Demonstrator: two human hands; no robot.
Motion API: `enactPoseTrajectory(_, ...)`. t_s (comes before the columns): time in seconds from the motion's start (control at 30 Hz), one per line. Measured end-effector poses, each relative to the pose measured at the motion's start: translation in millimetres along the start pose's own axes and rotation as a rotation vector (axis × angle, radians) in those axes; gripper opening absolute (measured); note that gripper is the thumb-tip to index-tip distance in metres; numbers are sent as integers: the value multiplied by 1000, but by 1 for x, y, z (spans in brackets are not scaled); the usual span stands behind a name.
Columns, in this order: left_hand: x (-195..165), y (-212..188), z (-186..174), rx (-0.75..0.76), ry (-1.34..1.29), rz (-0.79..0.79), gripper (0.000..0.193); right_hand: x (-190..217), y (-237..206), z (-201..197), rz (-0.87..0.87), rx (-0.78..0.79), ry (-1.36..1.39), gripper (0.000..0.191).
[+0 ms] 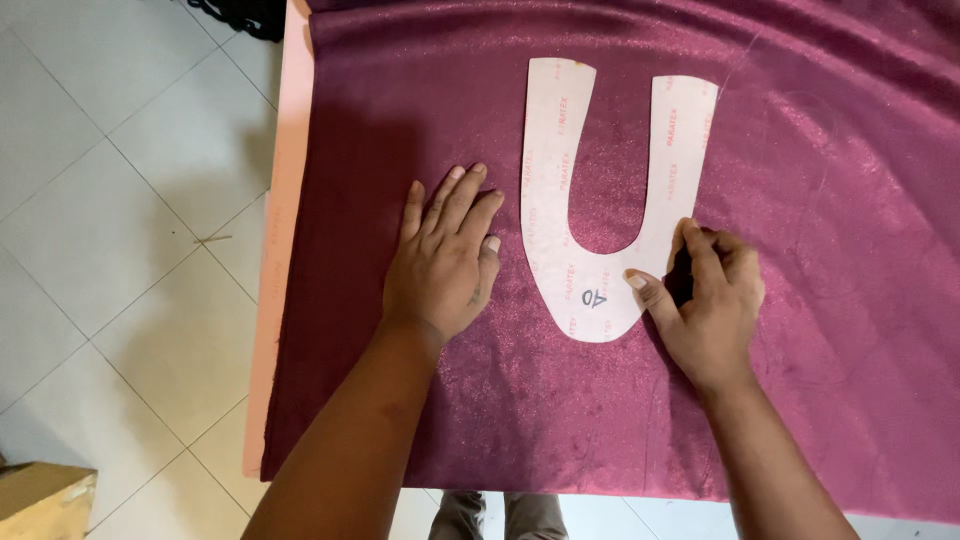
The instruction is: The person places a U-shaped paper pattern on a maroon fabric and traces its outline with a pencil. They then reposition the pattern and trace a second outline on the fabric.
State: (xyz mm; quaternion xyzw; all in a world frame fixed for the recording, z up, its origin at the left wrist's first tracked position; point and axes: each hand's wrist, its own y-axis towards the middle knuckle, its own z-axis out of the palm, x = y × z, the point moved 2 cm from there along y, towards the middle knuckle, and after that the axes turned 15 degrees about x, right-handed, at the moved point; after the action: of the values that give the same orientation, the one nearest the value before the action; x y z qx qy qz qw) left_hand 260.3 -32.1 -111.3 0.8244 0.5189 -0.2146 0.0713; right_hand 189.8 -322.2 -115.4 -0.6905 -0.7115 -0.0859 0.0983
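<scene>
A pale U-shaped paper pattern piece (556, 180) lies flat on shimmering maroon fabric (820, 190), its two arms pointing away from me. My left hand (443, 262) rests flat on the fabric just left of the pattern, fingers spread and holding nothing. My right hand (705, 300) is at the pattern's lower right curve. Its thumb presses the paper's edge while the curled fingers pinch a small dark object that is mostly hidden.
The fabric covers a pink table (285, 180) whose left edge shows. White floor tiles (110, 200) lie to the left. A cardboard box corner (45, 500) sits at bottom left, and a dark object (245, 15) is at the top edge.
</scene>
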Motion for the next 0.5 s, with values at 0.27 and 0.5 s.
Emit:
enactPoseTrajectory(0.27,-4,3,-7,53,57,8,48,4,3,-3,-58,-19,26,89)
enactPoseTrajectory(0.5,-9,9,-9,46,26,10,58,-2,5,-5,-61,-53,96,72)
